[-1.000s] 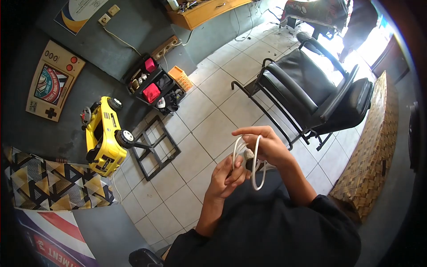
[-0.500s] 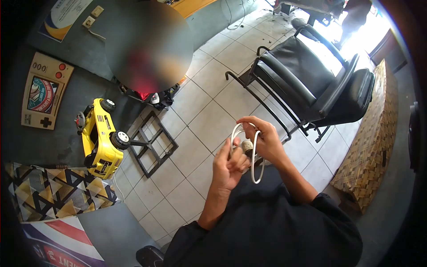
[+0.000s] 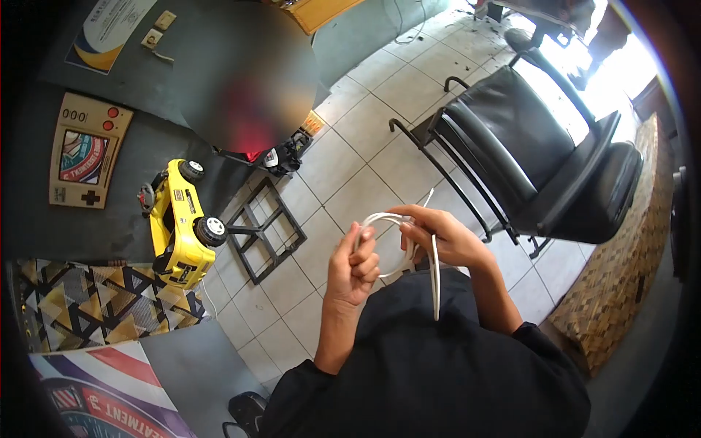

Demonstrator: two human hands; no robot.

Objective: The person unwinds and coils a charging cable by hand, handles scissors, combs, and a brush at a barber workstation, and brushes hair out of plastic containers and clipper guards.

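Observation:
A white cable (image 3: 436, 281) is looped between my two hands, in front of my dark shirt. My left hand (image 3: 353, 266) has its fingers curled round the left side of the loops. My right hand (image 3: 445, 237) pinches the coil at its upper right, with a short end of cable sticking up above the fingers and a long loop hanging below them. What lies under the right fingers is hidden.
A black padded chair (image 3: 511, 139) stands on the tiled floor at the right, beside a woven panel (image 3: 613, 270). At the left are a yellow toy car (image 3: 179, 226) and a black metal frame (image 3: 266, 230). A blurred patch covers part of the upper left.
My left hand has moved left and closed round the cable, away from my right hand. The whitish knobbly piece between my hands no longer shows. The view has shifted a little.

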